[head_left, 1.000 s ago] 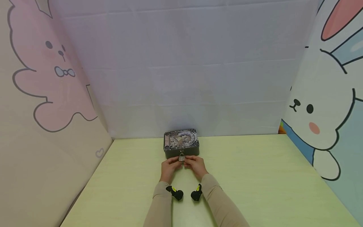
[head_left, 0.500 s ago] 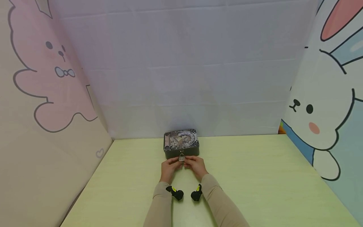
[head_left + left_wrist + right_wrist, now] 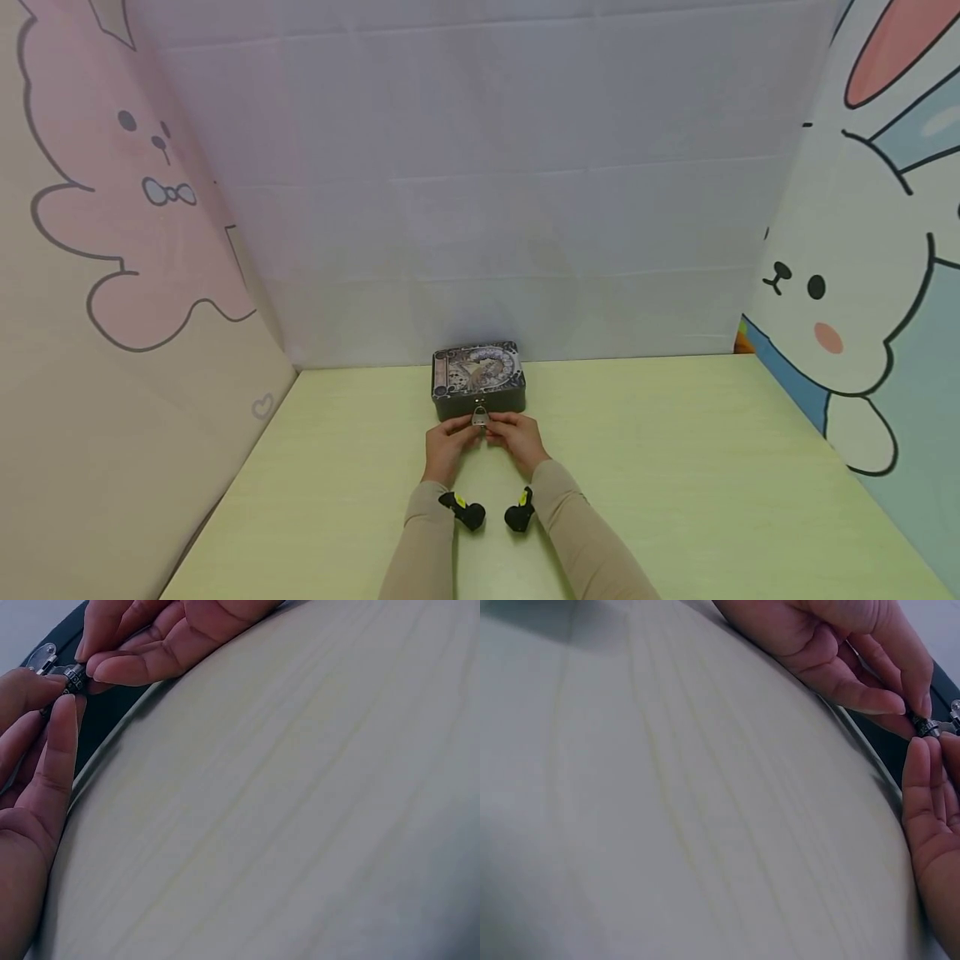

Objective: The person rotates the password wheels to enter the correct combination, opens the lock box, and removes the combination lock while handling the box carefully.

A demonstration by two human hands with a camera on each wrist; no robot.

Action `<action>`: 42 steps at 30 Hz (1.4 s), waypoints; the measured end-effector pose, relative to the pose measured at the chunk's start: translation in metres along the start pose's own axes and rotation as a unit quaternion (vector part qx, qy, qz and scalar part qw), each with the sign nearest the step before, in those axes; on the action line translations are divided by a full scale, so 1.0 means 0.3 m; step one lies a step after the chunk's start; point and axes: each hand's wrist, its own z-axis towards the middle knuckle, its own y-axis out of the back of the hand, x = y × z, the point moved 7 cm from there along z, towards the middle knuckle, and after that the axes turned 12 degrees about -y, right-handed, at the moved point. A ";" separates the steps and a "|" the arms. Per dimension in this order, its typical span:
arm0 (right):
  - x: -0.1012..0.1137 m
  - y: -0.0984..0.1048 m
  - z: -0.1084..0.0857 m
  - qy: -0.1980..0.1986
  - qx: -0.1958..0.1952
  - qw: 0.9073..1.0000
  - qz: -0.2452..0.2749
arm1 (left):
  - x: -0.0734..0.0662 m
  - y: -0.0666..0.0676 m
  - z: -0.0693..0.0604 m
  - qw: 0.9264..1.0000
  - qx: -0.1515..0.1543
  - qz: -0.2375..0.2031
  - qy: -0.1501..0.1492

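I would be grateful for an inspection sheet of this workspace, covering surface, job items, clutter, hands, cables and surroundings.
Surface: pale yellow-green table, faint grain-like lines.
Job items: dark box with picture lid, closed, near the back edge; metal padlock with number dials at its front. Whether it is locked: cannot tell.
Clutter: nothing seen.
Hands: left hand and right hand both pinch the padlock; each wrist wears a black device.
Cables: nothing seen.
Surroundings: creased white backdrop; cartoon-printed side walls.
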 end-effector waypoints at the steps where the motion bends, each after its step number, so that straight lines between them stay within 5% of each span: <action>1: 0.000 0.001 0.001 0.000 -0.001 1.000 -0.001 | 0.012 0.002 0.004 1.000 -0.003 0.000 0.000; 5: -0.010 0.007 0.011 -0.001 -0.004 1.000 -0.008 | 0.007 0.000 0.003 1.000 -0.001 -0.001 0.006; 13: -0.008 0.005 0.010 0.004 0.002 1.000 -0.009 | -0.085 -0.017 -0.031 1.000 0.020 -0.008 0.007; 22: -0.009 0.003 0.009 0.009 0.008 1.000 -0.009 | 0.016 0.005 0.002 1.000 0.014 -0.004 0.015; 27: -0.009 0.004 0.012 -0.002 -0.002 1.000 -0.007 | 0.030 0.006 0.008 1.000 0.011 0.002 0.006; 36: -0.009 0.005 0.016 -0.001 -0.003 1.000 -0.009 | 0.013 0.000 0.003 1.000 0.022 -0.015 0.011; 42: -0.008 0.006 0.016 0.000 -0.003 1.000 -0.008 | -0.056 -0.012 -0.017 0.999 0.039 -0.010 0.002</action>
